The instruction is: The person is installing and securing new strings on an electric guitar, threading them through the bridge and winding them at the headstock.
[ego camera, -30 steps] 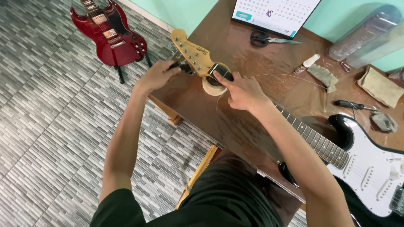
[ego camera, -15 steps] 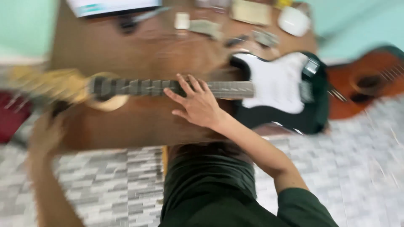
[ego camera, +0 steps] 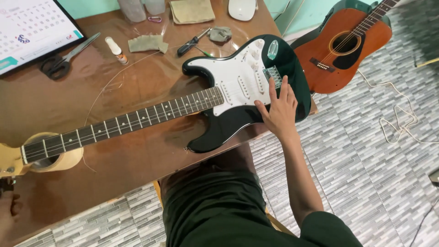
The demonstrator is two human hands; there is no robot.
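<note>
Open and flat, the right hand (ego camera: 279, 109) presses the black electric guitar (ego camera: 238, 93) lying across the brown table (ego camera: 137, 160), fingertips by the bridge (ego camera: 273, 75), which should steady it if pressure stays even, while the left hand (ego camera: 8, 215), barely visible, shows no readable grip.

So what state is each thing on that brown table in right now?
Black electric guitar with white pickguard: lying flat, neck propped on tan tape roll.
Right hand: open, flat on guitar body.
Left hand: mostly out of frame.
Black-handled scissors: closed.
Brown acoustic guitar: leaning by the table.
</note>
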